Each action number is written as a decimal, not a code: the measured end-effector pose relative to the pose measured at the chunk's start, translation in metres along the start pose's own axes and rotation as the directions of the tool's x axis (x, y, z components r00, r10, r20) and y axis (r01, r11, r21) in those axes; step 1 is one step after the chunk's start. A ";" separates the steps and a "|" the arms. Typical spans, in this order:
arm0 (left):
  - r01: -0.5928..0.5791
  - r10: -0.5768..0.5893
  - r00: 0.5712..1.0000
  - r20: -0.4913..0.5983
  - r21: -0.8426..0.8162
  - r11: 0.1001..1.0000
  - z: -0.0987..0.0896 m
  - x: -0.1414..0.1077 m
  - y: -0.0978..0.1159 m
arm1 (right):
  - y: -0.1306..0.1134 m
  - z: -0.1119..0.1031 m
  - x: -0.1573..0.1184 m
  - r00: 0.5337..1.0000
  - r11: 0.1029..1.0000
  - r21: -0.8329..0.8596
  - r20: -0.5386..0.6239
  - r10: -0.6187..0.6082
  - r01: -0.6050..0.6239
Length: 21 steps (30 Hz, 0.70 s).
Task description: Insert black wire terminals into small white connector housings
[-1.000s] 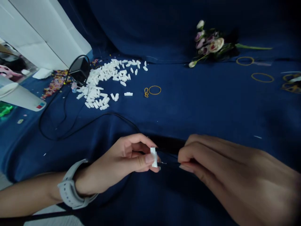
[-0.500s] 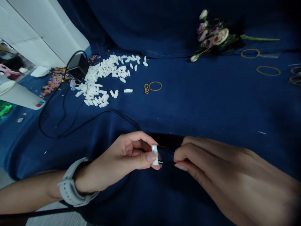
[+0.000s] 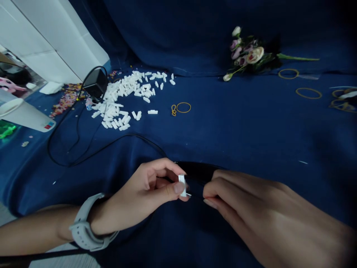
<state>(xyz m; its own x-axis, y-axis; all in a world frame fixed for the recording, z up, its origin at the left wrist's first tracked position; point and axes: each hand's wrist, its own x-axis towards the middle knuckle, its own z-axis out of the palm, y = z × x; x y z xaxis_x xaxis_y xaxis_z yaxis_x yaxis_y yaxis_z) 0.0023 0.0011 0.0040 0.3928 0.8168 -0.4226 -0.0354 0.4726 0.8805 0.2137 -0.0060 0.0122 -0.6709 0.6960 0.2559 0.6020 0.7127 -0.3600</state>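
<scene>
Between thumb and fingers, my left hand (image 3: 156,184) pinches a small white plastic connector (image 3: 182,185) with a row of slots along one side. A thin metal tip (image 3: 189,194) shows at the connector's lower right edge. Just to the right, my right hand (image 3: 237,197) is closed with thumb and forefinger pressed together on a thin black wire (image 3: 197,195), which is hard to see against the dark cloth. A wide black strip (image 3: 196,168) lies behind the fingers of both hands.
Many white connectors (image 3: 122,89) lie heaped at the back left, beside a black adapter (image 3: 96,83) with a looping cable. A white paper cup (image 3: 28,115) stands left. Rubber bands (image 3: 183,107) and artificial flowers (image 3: 251,54) lie on the blue cloth (image 3: 237,123).
The view has shifted slightly, so the background sits a little lower. Both hands keep their grips; the right hand stays close beside the connector, with little other movement.
</scene>
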 end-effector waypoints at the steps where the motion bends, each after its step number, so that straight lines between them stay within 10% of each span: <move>1: -0.005 0.005 1.000 -0.006 0.004 1.000 0.000 0.000 0.000 | -0.001 0.000 0.001 1.000 1.000 -0.003 -0.006 0.006 -0.006; 21: -0.048 0.050 0.997 -0.066 0.030 0.998 0.003 -0.003 -0.001 | -0.005 0.010 -0.002 0.999 0.995 -0.092 -0.006 -0.037 0.036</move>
<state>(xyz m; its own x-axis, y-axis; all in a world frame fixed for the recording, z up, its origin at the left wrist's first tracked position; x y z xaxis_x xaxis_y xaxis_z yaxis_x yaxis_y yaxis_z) 0.0039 -0.0032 0.0052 0.3290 0.8592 -0.3917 -0.0262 0.4230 0.9057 0.2072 -0.0119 0.0041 -0.6899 0.6699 0.2744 0.6149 0.7423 -0.2661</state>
